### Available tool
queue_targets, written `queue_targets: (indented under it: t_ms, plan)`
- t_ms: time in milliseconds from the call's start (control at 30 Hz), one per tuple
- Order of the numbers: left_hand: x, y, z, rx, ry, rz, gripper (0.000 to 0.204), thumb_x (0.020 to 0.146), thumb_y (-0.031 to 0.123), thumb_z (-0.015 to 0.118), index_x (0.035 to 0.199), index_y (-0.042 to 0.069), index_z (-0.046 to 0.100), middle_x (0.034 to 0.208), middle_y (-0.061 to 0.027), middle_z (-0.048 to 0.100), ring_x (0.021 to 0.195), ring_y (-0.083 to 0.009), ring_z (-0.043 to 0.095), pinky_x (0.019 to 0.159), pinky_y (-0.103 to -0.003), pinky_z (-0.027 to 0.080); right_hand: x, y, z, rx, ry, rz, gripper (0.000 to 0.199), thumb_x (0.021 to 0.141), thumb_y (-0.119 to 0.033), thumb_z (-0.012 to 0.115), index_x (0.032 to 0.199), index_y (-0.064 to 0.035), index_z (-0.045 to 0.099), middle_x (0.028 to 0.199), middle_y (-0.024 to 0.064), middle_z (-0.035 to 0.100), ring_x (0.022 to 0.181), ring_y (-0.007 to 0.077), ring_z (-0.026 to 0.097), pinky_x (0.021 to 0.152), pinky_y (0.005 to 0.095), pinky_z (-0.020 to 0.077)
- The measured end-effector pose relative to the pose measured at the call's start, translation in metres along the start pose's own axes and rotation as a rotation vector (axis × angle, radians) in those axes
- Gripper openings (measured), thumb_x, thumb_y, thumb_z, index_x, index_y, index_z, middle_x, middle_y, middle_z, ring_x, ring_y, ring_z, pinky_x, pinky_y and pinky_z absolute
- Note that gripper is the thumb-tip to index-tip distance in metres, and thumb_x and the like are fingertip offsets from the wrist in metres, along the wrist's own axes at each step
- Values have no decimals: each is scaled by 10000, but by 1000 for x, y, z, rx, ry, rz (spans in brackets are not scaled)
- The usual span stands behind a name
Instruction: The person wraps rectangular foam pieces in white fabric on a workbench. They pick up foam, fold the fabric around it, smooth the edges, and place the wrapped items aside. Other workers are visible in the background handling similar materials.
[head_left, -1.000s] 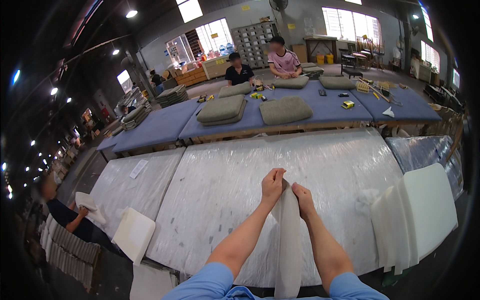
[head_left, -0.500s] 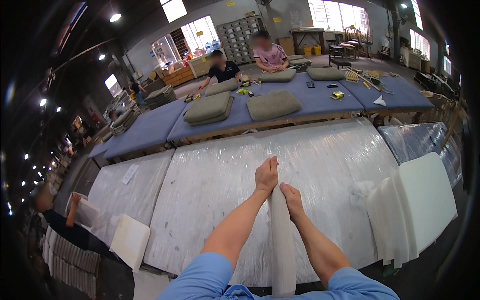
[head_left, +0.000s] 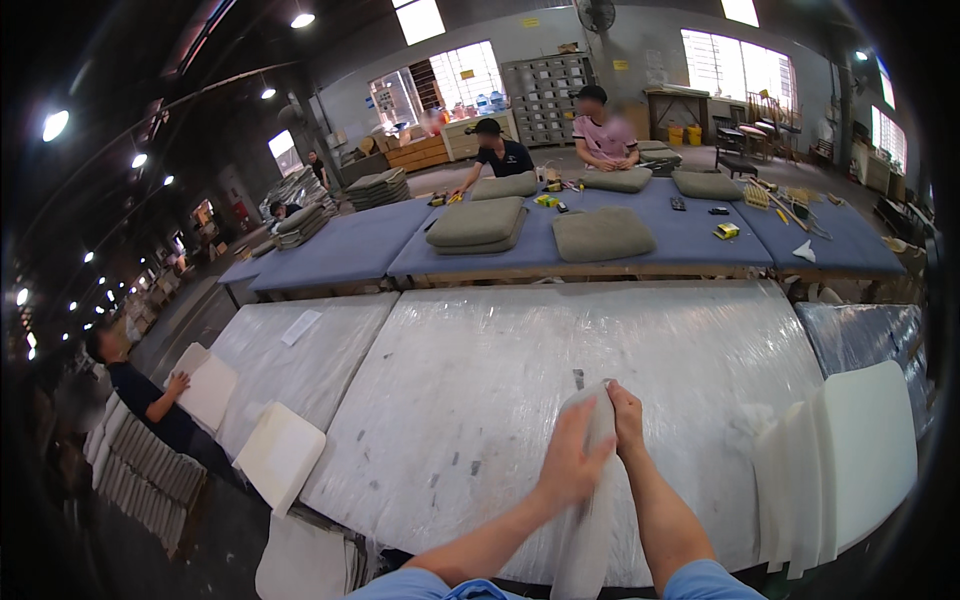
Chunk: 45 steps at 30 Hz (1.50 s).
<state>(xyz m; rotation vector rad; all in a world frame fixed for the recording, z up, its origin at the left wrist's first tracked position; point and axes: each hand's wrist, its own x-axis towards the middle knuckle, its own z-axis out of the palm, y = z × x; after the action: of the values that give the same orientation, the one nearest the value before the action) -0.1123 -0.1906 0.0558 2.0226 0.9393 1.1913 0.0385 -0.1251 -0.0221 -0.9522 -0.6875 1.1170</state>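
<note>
The long white foam strip [head_left: 590, 500] is standing on edge in the lower middle of the frame, running from the bottom edge up to the person's hands over the plastic-wrapped white worktable [head_left: 480, 380]. The left hand [head_left: 572, 458] is lying flat against its near face, fingers pressed together and curling over the top end; the right hand [head_left: 627, 415] is closing on the far side, fingers together, thumb hidden, so both are squeezing the strip's top between them. To handle it well, the person is probably best keeping both palms level and the pressure even, since soft foam like this looks ready to buckle or twist along its length if one hand leads.

To the right, a stack of white foam slabs [head_left: 850, 460] is leaning at the table's edge. Lower left, more white foam pieces [head_left: 280, 455] are lying beside a seated person in a dark shirt [head_left: 150, 400]. Beyond, olive-grey cushions [head_left: 600, 232] are resting on a blue-covered table [head_left: 690, 235], where two people are working. As for containers: yellow bins [head_left: 685, 134] are standing far back, contents too small to tell, and a grey drawer cabinet [head_left: 545, 92] is standing against the far wall.
</note>
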Motion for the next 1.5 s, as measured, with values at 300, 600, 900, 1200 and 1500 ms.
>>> queue_targets:
  t_ms: [300, 600, 900, 1200, 1500]
  plan:
    - [-76, 19, -27, 281, -341, -153, 878, 994, 379, 608, 1571, -117, 170, 1642, -377, 36, 1538, -522, 74, 1255, -499, 163, -3, 18, 41, -24, -67, -5, 370, 1054, -310, 580, 785, -68, 658, 739, -45, 580, 663, 60, 491, 592, 255, 398]
    - [-77, 13, -31, 321, -335, -124, 869, 1002, 389, 585, 1566, -126, 170, 1642, -376, 45, 1541, -511, 89, 1257, -491, 159, -1, 24, 43, -40, -59, -11, 380, 1048, -315, 586, 783, -59, 677, 733, -37, 595, 656, 67, 501, 594, 257, 401]
    - [-73, 14, -27, 315, -345, -107, 868, 1001, 382, 589, 1561, -134, 174, 1638, -383, 44, 1539, -516, 86, 1258, -492, 159, 4, 26, 34, -42, -84, -23, 388, 1056, -358, 569, 787, -92, 656, 744, -29, 604, 645, 77, 520, 578, 265, 420]
    - [-72, 15, -27, 309, -343, -109, 864, 1000, 368, 595, 1558, -139, 174, 1633, -391, 48, 1536, -524, 86, 1257, -496, 159, 1, 22, 37, -52, -77, -17, 385, 1054, -344, 571, 764, -101, 643, 729, -38, 584, 642, 69, 496, 577, 265, 404]
    - [-73, 13, -24, 319, -325, -85, 859, 994, 366, 600, 1554, -140, 191, 1630, -391, 68, 1531, -527, 108, 1255, -496, 167, 4, 24, 34, -44, -88, -17, 376, 1055, -348, 567, 785, -99, 645, 742, -30, 597, 647, 76, 514, 584, 269, 422]
